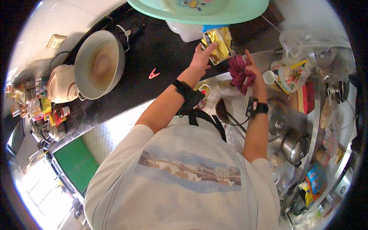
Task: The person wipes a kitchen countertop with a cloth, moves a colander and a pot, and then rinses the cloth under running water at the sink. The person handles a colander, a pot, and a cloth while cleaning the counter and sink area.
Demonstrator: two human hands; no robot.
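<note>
My left hand (201,59) grips the left edge of a gold foil packet (220,46) over the far side of the black counter. Close to its right, my right hand (254,70) is closed around a crumpled dark red cloth or bag (241,74), with one finger sticking out. Beyond the packet stand a translucent plastic container (187,31) and, nearer the top edge, a light green plastic basin (230,14) with a printed picture. A pink clothes peg (154,74) lies on the counter, left of my left hand.
On the left are a large metal pot (100,64), a rice cooker (62,84) and jars (63,111). To the right, a metal shelf (316,115) holds bagged goods (291,74), a small white cup (268,77) and a steel pot (294,146).
</note>
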